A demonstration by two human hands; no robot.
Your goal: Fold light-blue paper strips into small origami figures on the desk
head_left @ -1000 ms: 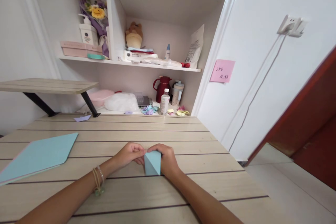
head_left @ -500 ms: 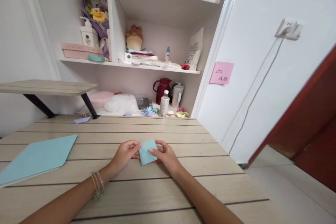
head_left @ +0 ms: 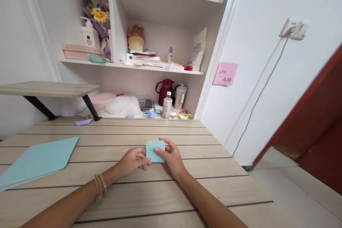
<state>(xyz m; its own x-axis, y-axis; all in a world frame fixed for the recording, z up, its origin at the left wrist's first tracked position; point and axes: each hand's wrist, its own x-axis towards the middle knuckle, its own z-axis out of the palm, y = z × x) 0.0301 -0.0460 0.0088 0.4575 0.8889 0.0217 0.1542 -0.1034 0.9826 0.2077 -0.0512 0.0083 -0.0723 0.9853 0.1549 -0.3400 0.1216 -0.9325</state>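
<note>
A small light-blue square of folded paper [head_left: 152, 148] is held up between my two hands, over the middle of the wooden table [head_left: 128, 199]. My right hand [head_left: 171, 155] grips its right side, with the thumb on the front face and the fingers behind. At the lower left corner my left hand [head_left: 136, 159] pinches the paper between thumb and curled fingers. Farther left lies a stack of larger light-blue sheets [head_left: 42, 160], with a pink edge showing underneath.
A small raised shelf [head_left: 50, 89] on black legs stands at the back left, a purple paper piece [head_left: 83, 122] beside its leg. Behind the table are folded coloured papers [head_left: 152, 113], a clear bottle [head_left: 167, 106] and a red jug [head_left: 165, 91]. A wall rises on the right.
The folded paper has turned from a tilted position to nearly level and moved slightly right. My left hand has shifted from its upper left side to the lower left corner.
</note>
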